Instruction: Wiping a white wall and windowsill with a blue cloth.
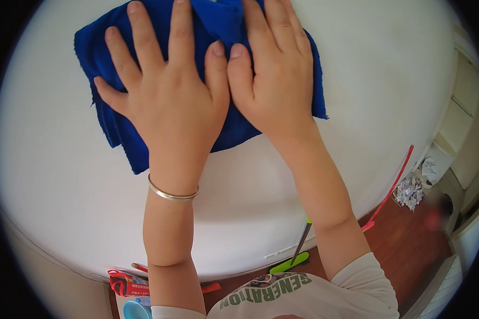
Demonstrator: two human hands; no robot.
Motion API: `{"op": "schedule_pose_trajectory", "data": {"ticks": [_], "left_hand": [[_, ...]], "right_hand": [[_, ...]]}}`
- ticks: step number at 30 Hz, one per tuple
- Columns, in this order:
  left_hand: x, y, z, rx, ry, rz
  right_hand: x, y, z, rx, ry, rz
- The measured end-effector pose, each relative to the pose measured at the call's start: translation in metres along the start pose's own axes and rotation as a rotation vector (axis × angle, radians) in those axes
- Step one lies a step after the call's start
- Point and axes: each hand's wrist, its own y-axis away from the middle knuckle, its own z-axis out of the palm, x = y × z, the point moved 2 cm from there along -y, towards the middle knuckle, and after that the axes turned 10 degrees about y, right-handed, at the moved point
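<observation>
A dark blue cloth (237, 127) with frayed edges lies on a smooth white tabletop (239, 186). My left hand (170, 101) rests flat on its left part, fingers spread wide and a silver bangle on the wrist. Beside it, my right hand (279, 87) presses flat on the right part of the cloth, fingers stretched out and closer together. The two thumbs nearly meet in the middle. Between the hands, at the top, a fold of the cloth (223, 21) stands up. The cloth's far edge and some fingertips run out of the picture.
Near the front edge are a red package (130, 283), a light blue cup or bowl (135, 309) and a thin tool with a bright green part (290, 263). At right are a long red strip (391, 191), a heap of crumpled paper (410, 192) and pale shelving (457, 117).
</observation>
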Motion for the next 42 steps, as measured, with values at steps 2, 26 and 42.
{"op": "schedule_pose_trajectory", "data": {"ticks": [2, 26, 42], "left_hand": [[0.061, -0.009, 0.004, -0.115, -0.074, -0.043], [0.251, 0.051, -0.073, -0.651, 0.465, -0.385], [0.455, 0.190, -0.150, -1.114, 0.805, -0.365]], "right_hand": [[0.033, 0.009, -0.028, -0.118, 0.126, 0.137], [0.120, 0.185, -0.097, -0.271, 0.216, 0.363], [0.150, 0.445, -0.200, -0.702, 0.322, 0.831]]}}
